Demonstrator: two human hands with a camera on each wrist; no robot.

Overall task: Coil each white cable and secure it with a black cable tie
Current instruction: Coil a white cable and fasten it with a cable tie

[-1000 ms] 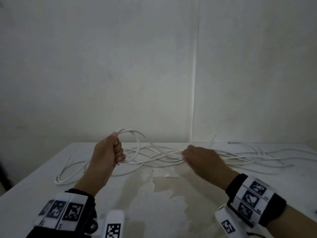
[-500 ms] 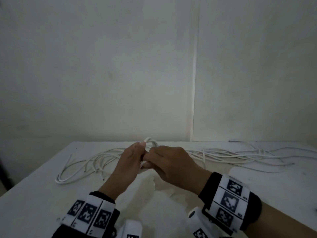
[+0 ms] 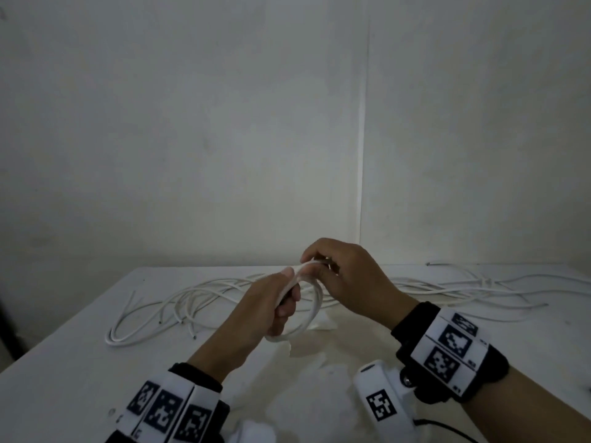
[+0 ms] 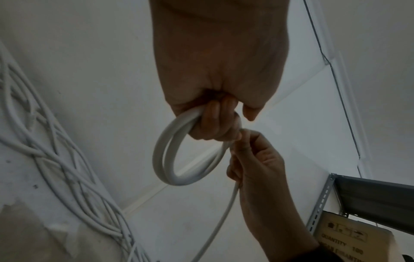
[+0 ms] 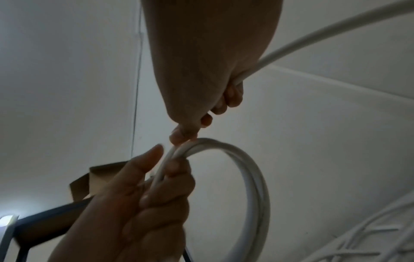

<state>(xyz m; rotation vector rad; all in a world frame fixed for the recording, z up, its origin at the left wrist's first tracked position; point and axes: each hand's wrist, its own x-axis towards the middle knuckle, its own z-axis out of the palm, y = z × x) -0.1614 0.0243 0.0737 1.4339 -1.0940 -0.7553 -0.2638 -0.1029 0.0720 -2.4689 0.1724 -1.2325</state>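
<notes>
A white cable coil [image 3: 315, 310] is being gripped by the left hand [image 3: 271, 310] at centre frame. Its free strand [image 4: 224, 218] is being pinched by the right hand [image 3: 345, 276].

From the right wrist view, the right hand [image 5: 201, 74] comes down from the top and pinches a white cable [image 5: 313, 31] between its thumb and fingertips [image 5: 179, 136], and this cable runs away to the upper right corner. Below it, the left hand [image 5: 143, 203] rises from the bottom and grips with curled fingers a round coil [image 5: 253, 177] of two turns lying side by side, its thumb pointing upward beside the strands. In the lower right corner lie loose white cables [image 5: 363, 235] on the tabletop [image 5: 336, 186], and behind the left hand a brown cardboard piece [image 5: 98, 173] and a dark frame [image 5: 44, 223] are visible.
</notes>
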